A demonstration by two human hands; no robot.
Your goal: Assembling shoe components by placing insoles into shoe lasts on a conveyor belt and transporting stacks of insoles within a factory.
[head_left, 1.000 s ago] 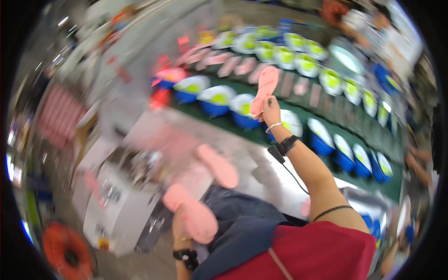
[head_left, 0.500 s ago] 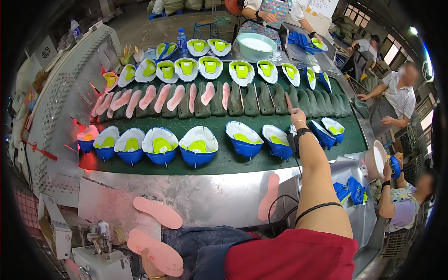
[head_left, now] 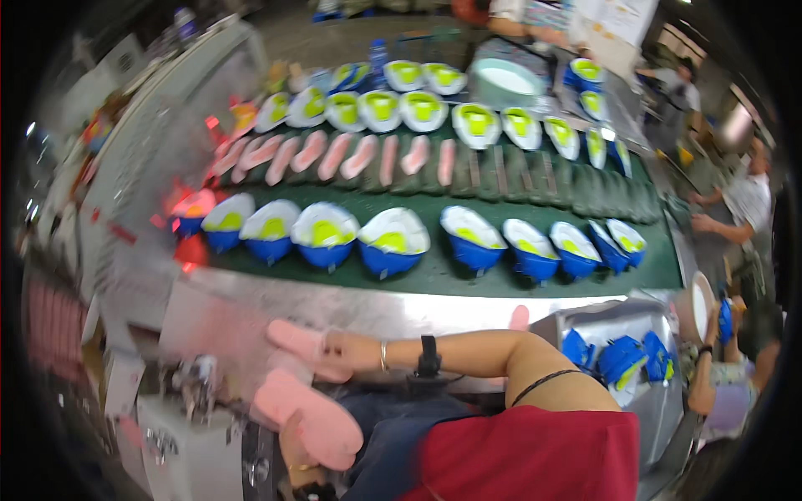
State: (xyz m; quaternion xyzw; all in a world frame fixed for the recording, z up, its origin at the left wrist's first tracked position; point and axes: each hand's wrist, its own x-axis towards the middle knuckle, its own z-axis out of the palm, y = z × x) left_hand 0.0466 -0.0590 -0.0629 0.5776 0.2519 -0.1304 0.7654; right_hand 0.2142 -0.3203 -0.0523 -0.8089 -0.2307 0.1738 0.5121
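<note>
Head view: the right hand [head_left: 355, 351] is back near the left hand [head_left: 294, 447]

We see a green belt [head_left: 656, 263] past a metal table [head_left: 418, 313]. Blue shoes [head_left: 393, 259] stand in rows on it, with dark moulds [head_left: 643, 200] between, some topped with pink. Half a second ago, the right hand was over the moulds. Now it touches a loose sole [head_left: 291, 337] by the table's near edge, so work has moved there. We can't tell if it grips. The left hand holds more pink soles [head_left: 322, 426].

Pink insoles [head_left: 324, 424] blurred (some perhaps hidden)
</note>
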